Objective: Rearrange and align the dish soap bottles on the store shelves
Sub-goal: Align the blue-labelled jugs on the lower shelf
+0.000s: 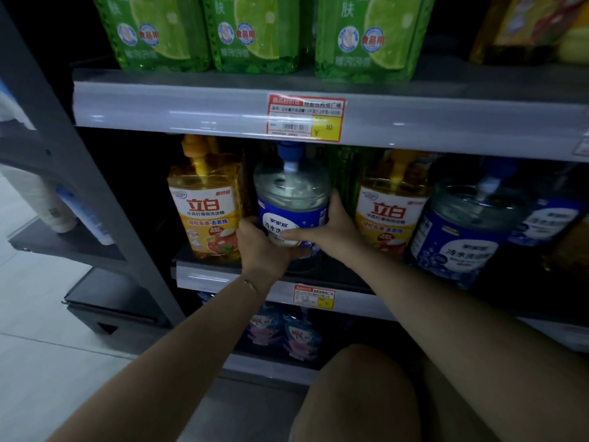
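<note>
Clasping the blue-label bottle (291,202), the left hand (259,247) is curled at its 8 o'clock, the right hand (331,231) at 4. On the middle shelf (223,277) it should be squared, label forward, between the yellow bottles (207,212).

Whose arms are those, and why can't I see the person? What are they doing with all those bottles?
There is no robot here, only a person. The camera sits on their head and looks forward and down, so you see just their arms, like your own when you reach out. The left hand and the right hand both grip a blue bottle of dish soap at the middle shelf in a store. Yellow bottles stand on either side of it. Green bottles stand on the shelf above.
</note>
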A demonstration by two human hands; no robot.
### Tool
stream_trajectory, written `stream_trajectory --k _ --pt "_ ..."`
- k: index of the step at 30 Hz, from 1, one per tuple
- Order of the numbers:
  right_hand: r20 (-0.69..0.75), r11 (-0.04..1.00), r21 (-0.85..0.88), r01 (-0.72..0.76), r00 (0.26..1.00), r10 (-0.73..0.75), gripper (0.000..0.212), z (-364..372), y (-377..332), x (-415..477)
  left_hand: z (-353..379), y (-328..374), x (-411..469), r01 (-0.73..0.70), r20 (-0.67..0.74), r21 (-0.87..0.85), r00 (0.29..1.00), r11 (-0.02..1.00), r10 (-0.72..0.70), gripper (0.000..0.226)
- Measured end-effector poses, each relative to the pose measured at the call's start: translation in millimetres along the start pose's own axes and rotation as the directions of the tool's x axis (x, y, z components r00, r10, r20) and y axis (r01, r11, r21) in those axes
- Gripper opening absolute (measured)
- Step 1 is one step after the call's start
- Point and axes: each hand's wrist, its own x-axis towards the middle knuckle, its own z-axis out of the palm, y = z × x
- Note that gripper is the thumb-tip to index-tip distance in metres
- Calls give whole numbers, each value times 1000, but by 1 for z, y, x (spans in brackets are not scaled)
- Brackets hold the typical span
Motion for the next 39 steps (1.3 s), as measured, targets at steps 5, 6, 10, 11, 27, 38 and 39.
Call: stream_trajectory --k 5,6,10,11,27,38,39 --pt "9 999 42 32 999 -32 99 0 -7 0 -18 17 1 22 254 -162 967 987 20 106" --pt "11 999 38 36 999 -37 100 -1 -6 -2 -21 18 1 14 289 -187 956 982 41 108" --pt "56 998 12 69 996 -69 106 -3 -2 -11 -34 17 -2 -71 371 -193 918 979 140 123" --pt "76 996 5 84 993 -85 106 -4 -2 -15 -37 18 -5 -102 367 -173 916 980 160 122" --pt "162 941 -140 308 945 -285 102 -81 -49 -103 -15 77 -89 -474 332 -216 787 854 521 92" --pt "-46 958 -207 201 976 -214 103 -202 -48 -185 92 124 -144 -460 509 -290 669 839 542 90" --pt "-67 959 -215 185 977 -204 100 -213 -47 -191 105 122 -145 -448 517 -287 672 847 530 94"
